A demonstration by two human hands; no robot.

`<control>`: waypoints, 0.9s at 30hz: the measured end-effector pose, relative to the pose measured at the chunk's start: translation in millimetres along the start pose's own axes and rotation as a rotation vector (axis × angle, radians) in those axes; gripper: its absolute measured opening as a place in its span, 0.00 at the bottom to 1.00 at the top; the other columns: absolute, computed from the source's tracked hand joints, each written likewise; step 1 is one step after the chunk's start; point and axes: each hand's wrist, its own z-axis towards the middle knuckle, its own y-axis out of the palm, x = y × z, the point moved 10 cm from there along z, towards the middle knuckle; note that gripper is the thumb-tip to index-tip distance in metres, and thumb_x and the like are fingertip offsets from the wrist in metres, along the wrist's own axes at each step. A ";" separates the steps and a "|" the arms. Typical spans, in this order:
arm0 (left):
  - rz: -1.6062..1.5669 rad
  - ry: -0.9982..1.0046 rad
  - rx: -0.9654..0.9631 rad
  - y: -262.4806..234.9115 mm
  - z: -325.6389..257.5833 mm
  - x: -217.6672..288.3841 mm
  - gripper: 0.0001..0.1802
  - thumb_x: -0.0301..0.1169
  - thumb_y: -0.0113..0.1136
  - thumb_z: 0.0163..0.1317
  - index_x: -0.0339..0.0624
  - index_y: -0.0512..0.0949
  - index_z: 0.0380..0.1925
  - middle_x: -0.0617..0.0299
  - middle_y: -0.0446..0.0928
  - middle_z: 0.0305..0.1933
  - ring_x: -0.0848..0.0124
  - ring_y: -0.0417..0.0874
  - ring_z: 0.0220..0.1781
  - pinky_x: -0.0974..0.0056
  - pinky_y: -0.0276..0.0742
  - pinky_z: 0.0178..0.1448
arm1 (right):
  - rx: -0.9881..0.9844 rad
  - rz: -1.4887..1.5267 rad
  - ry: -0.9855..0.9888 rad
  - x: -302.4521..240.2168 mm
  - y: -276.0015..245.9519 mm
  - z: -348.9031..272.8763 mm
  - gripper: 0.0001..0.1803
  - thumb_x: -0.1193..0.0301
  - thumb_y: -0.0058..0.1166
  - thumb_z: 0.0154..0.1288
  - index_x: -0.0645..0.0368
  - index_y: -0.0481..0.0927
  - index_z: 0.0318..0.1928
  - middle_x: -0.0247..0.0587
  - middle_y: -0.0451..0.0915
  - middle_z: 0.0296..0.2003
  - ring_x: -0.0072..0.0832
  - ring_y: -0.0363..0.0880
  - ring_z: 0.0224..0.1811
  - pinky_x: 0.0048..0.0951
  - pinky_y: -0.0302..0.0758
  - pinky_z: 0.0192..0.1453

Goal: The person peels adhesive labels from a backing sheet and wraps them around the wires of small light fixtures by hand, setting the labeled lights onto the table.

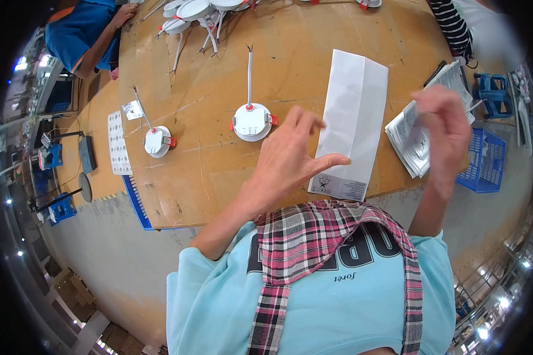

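Observation:
A folded white paper leaflet (356, 112) lies on the table in front of me, with small print along its near end. My left hand (287, 151) is over its left edge, thumb stretched out across the paper and fingers apart, with nothing held. To the right, my right hand (444, 133) is raised above a stack of printed leaflets (410, 139) and smeared by motion; its fingers cannot be made out clearly. Just left of my left hand lies a round white downlight (251, 123) with red side clips and a white cable pointing away from me.
Farther left lie a smaller downlight (157, 142), a small label (132, 110) and a sheet of round stickers (118, 145). More downlights (194, 9) are piled at the back. A blue crate (484, 160) stands right of the table. People sit at far left (80, 35) and far right (485, 29).

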 end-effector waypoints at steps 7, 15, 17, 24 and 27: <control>-0.740 0.032 0.057 -19.0 6.6 -2.2 0.17 0.33 0.68 0.54 0.33 0.75 0.39 0.63 0.74 0.34 0.73 0.75 0.34 0.65 0.73 0.40 | -0.458 -0.171 -0.149 -25.4 123.2 10.9 0.12 0.75 0.62 0.54 0.63 0.76 0.39 0.37 0.77 0.32 0.27 0.76 0.33 0.27 0.73 0.43; -1.138 -0.212 0.229 -31.0 -4.2 -49.9 0.09 0.30 0.63 0.61 0.37 0.79 0.38 0.61 0.82 0.38 0.79 0.80 0.40 0.71 0.75 0.47 | -0.445 -0.106 0.231 26.2 125.0 6.7 0.12 0.69 0.60 0.59 0.65 0.80 0.39 0.35 0.79 0.30 0.22 0.77 0.34 0.25 0.74 0.41; -1.118 -0.208 0.218 -32.6 -3.2 -55.6 0.09 0.29 0.63 0.60 0.38 0.79 0.39 0.62 0.81 0.36 0.79 0.80 0.38 0.71 0.76 0.45 | -0.432 -0.082 0.309 34.1 127.7 8.1 0.11 0.70 0.60 0.60 0.66 0.80 0.37 0.36 0.79 0.29 0.21 0.76 0.33 0.24 0.74 0.39; -0.802 -0.307 0.289 -63.4 -4.6 -93.4 0.14 0.31 0.65 0.59 0.35 0.78 0.41 0.63 0.79 0.34 0.78 0.78 0.37 0.73 0.73 0.42 | -0.440 -0.100 0.382 42.0 155.4 20.6 0.10 0.71 0.58 0.60 0.68 0.81 0.34 0.36 0.80 0.26 0.19 0.77 0.30 0.21 0.73 0.36; -0.833 -0.196 0.484 -94.3 -8.7 -115.0 0.22 0.38 0.66 0.58 0.32 0.75 0.46 0.60 0.77 0.38 0.75 0.78 0.41 0.72 0.72 0.44 | -0.426 -0.092 0.387 47.0 161.5 25.2 0.11 0.69 0.59 0.60 0.68 0.81 0.34 0.36 0.80 0.26 0.20 0.77 0.31 0.22 0.73 0.37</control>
